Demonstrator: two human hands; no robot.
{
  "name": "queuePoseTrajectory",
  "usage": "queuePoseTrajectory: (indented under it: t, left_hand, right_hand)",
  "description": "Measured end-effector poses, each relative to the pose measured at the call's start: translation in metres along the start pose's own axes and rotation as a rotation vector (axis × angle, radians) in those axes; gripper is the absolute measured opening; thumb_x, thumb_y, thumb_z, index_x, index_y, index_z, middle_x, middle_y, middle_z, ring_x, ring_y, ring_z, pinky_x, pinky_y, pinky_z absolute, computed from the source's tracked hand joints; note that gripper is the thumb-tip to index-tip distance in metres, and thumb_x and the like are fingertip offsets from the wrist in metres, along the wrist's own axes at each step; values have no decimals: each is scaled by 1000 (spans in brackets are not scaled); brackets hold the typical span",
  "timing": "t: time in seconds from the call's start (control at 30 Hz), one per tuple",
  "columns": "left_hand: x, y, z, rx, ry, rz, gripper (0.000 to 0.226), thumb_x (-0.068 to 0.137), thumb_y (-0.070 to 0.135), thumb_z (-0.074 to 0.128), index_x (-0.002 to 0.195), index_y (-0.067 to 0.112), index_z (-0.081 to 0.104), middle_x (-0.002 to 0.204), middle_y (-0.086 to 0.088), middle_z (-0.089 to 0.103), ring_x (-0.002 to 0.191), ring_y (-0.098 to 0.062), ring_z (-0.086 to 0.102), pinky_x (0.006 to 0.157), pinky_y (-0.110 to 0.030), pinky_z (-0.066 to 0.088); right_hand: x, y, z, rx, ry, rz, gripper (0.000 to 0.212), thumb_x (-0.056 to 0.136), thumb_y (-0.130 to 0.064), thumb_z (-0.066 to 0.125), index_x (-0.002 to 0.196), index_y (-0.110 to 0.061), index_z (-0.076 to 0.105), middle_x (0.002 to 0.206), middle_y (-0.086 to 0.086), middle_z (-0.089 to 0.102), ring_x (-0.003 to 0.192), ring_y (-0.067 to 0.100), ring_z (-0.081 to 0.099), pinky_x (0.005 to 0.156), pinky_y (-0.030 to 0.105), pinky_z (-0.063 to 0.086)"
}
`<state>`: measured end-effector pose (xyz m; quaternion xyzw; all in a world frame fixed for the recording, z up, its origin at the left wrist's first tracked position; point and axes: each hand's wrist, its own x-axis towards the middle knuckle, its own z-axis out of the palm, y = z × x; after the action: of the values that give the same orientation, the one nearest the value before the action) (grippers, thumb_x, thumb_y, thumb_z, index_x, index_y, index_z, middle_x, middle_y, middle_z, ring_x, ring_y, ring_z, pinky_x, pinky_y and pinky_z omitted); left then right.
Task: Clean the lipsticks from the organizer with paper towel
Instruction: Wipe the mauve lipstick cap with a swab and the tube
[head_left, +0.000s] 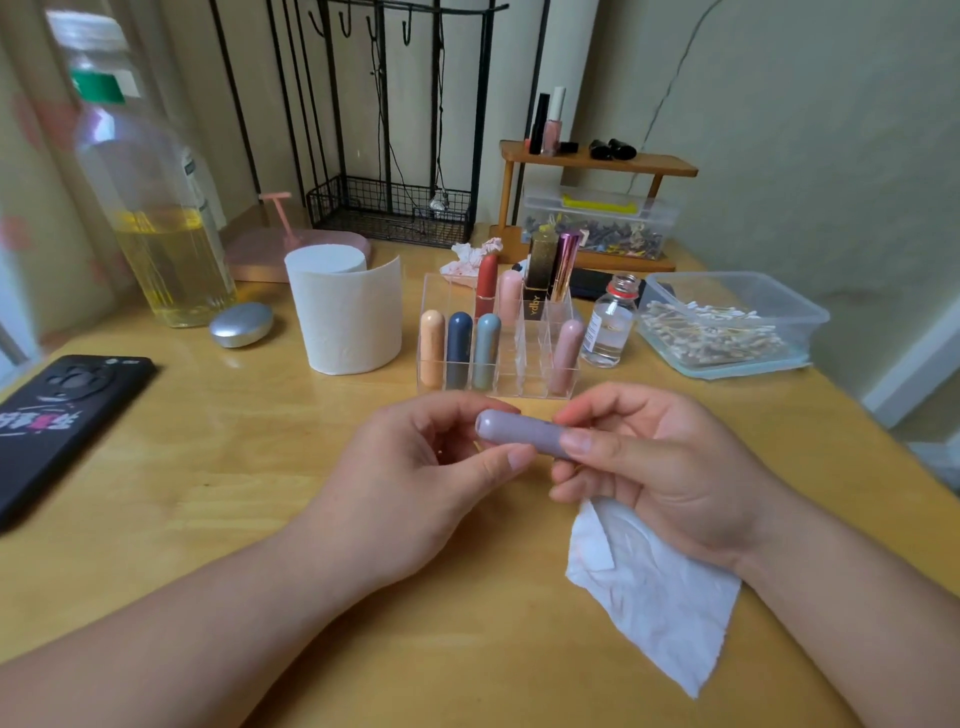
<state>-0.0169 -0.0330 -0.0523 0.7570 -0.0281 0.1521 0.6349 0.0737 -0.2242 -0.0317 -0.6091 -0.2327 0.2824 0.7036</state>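
On wood desk nr wall: organizer

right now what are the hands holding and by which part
A lilac lipstick: left hand pinches its rounded end, right hand the other end. A towel trails from under the right hand; that grip is hidden.

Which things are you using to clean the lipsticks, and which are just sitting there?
For the job: purple lipstick, pinched by the left hand and right hand; paper towel sheet under the right hand; clear organizer with its lipsticks; paper roll.

Just lying about: phone, big bottle of yellow liquid, silver oval object, cotton swab tub, small glass bottle, wooden shelf.
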Motion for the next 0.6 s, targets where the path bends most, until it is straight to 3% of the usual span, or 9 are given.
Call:
queuePoseTrajectory:
  t: [0.13, 0.23, 0.43, 0.6]
  left_hand:
    - [2, 1, 3, -134, -27, -14, 25, 80, 17, 74, 101, 4, 69, 71, -20, 60, 60, -20, 54, 55, -32, 49]
    - [3, 0, 0, -202, -54, -33, 29, 83, 13, 76, 101, -5, 63, 71, -17, 59, 58, -17, 56, 54, -29, 50]
    - [2, 0, 1, -331, -51, -62, 11, 85, 18, 67, 87, 8, 67, 67, -6, 62, 59, -20, 54, 55, -27, 48]
    - [-2, -1, 6, -337, 20, -55, 12, 86, 19, 64, 85, 7, 66, 67, -12, 57, 60, -21, 51, 56, -30, 47]
  right_hand:
    - [1, 4, -1, -100, -62, 22, 18, 74, -4, 73, 92, -3, 70, 73, 18, 66, 65, 24, 65, 60, 30, 56]
    - [4, 7, 1, -130, -57, -1, 17, 75, -8, 74, 92, -6, 72, 71, 14, 65, 64, 21, 62, 58, 27, 52]
    - [3, 5, 3, -137, -94, -23, 10, 78, -13, 71, 83, -19, 77, 78, 11, 70, 65, 16, 56, 60, 26, 47]
    - [4, 3, 8, -115, -88, -38, 7, 79, -6, 72, 86, -6, 70, 75, 6, 72, 61, 6, 62, 61, 17, 47]
